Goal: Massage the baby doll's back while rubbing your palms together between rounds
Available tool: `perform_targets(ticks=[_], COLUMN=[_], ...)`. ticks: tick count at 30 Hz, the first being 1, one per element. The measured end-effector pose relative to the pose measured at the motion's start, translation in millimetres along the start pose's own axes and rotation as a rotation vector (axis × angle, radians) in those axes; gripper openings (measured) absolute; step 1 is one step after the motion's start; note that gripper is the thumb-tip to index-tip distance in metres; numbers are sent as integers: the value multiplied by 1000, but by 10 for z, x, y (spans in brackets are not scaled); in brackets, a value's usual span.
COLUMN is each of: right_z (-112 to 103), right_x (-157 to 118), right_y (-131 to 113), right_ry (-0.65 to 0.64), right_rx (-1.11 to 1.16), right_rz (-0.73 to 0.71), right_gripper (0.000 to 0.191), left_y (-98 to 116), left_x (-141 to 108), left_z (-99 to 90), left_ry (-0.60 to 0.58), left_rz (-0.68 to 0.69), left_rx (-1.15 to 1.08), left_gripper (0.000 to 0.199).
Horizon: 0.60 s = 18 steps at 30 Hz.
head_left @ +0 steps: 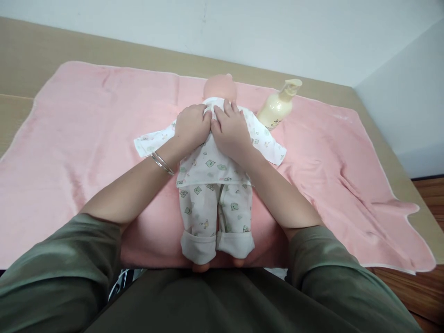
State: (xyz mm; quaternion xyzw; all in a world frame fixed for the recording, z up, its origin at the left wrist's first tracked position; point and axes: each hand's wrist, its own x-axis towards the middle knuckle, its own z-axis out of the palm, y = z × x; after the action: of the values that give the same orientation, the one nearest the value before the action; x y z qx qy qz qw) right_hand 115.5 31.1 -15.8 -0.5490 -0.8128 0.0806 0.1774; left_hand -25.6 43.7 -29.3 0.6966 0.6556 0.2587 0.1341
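A baby doll (219, 86) lies on a pink blanket with its head away from me and its feet at the near edge. It wears a white printed shirt (211, 164) and matching trousers (234, 212) with rolled cuffs. My left hand (193, 125) rests on the upper left of the shirt, its fingers bent and partly hidden. Beside it my right hand (233, 129) lies on the upper chest area with its fingers apart. The two hands touch or nearly touch near the shirt's middle. Both sleeves of the shirt spread outward.
A cream pump bottle (276, 108) stands or leans right of the doll's head. The wrinkled pink blanket (333, 157) covers much of the wooden table (38, 44). A white wall (243, 32) rises behind, and another wall is at the right.
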Motion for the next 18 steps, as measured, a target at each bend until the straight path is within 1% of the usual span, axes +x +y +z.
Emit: perform_targets(ticks=[2,4,7,9,12,14,18], right_z=[-14,-75,-145,-117,5,71,83], right_x=[-16,-40,-60,-45,5,37,58], right_y=[-14,-37,-56,-43,9,57,142], right_ry=[14,60,123,121,59,50,155], right_rx=[5,3,0,12,18,32,135], right_rz=[-16,-19,-3,8,27,27,-17], right_gripper=[55,55,55,55,54,54,52], left_y=[16,25,16,2,-9,-3,8], left_x=[-5,-9,-4,5,12,5,-9], left_z=[-22,-38,-28,-7,17,15,2], left_ry=[-27,-42,-27,-6,6,5,2], left_rz=[-12,-15,-2,2,0,1,-1], left_rx=[-6,-12,-3,4,7,6,7], left_gripper=[39,38,39,38,38,37,33])
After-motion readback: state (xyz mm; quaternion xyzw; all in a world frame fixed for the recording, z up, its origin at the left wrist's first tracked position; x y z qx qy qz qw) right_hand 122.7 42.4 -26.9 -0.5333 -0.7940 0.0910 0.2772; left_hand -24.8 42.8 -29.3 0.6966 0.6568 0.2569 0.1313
